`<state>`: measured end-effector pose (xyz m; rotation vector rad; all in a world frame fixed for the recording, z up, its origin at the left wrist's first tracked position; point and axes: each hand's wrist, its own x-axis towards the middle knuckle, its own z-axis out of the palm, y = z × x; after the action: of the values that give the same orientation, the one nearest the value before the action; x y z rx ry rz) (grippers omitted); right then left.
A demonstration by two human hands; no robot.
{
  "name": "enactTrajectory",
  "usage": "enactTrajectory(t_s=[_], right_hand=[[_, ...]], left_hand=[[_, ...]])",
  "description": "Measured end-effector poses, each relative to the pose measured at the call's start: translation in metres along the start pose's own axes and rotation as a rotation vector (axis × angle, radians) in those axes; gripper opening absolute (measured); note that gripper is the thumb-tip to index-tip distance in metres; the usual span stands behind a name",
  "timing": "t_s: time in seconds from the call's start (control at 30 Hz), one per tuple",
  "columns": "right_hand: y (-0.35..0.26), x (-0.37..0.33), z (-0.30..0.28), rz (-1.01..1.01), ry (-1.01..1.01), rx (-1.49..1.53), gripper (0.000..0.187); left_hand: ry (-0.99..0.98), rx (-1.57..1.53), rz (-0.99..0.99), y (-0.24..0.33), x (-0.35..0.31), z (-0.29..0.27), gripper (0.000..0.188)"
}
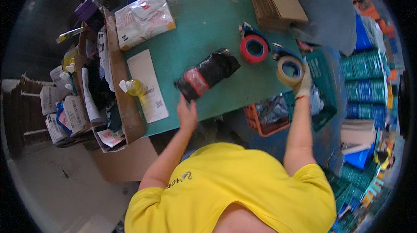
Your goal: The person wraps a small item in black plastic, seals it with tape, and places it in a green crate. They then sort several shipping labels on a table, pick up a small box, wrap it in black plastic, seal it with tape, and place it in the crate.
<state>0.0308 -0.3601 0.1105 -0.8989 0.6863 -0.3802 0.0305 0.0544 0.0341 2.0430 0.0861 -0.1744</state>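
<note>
My bare left hand (pixel 187 115) is at the near edge of a black plastic-wrapped package (pixel 211 73) with a red label. Its thumb and a finger are at the package's near corner and seem to grip it; the other fingers are hidden. My gloved right hand (pixel 303 86) is closed on a tape dispenser (pixel 288 71) with a tan roll, over the table's right edge. Just left of it on the table lies a second tape dispenser (pixel 253 47) with a red roll.
The green table (pixel 204 24) carries a wrapped white packet (pixel 145 20), a white printed sheet (pixel 145 70), a yellow pump bottle (pixel 133 88) and stacked cardboard (pixel 278 0). An open carton (pixel 117 76) stands left. An orange crate (pixel 263 122) and a green crate (pixel 323 85) sit at right.
</note>
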Motion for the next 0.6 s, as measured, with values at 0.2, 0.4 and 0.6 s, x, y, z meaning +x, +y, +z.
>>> enactTrajectory(t_s=[0.2,0.4,0.6], right_hand=[[0.034,0.033,-0.05,-0.153,0.519,-0.444,0.055],[0.119,-0.046,0.064,-0.065,-0.232,-1.254,0.056],[0.194,-0.044,0.118,-0.084,-0.666,-0.339,0.06]], left_hand=[[-0.156,0.6,0.428,0.045,-0.048,0.029,0.072],[-0.336,0.344,-0.194,0.047,0.132,0.048,0.088],[-0.168,-0.176,0.187,0.046,0.108,0.029,0.074]])
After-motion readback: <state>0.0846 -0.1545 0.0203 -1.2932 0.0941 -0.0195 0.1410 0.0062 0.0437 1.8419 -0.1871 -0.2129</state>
